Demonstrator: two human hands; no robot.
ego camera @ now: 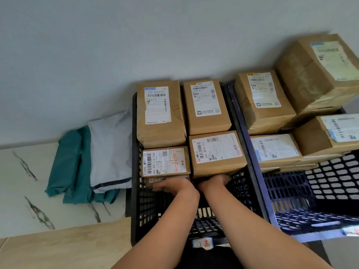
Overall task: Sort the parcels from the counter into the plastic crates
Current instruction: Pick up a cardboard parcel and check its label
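The left hand (171, 186) is lying with its fingers stretched flat along a low parcel (155, 179) inside the black crate (136, 210). The right hand (215, 180), just beside it, is pressing against the near face of a labelled brown parcel (215, 152); its fingers are hiding beneath that box, so I cannot tell whether they are gripping. Just beyond the left hand, a parcel with red handwriting (165, 162) is sitting on the low one, so tugging the lower box is probably risking the upper one sliding back toward the wrists, where the crate is lying unfilled. Beyond the right hand's parcel, a taller parcel (206, 107) is standing tight against it, so a hard push may be jamming the row. Left of the left hand, a grey mailer (108, 152) is lying on the surface (29, 191), waiting to be sorted.
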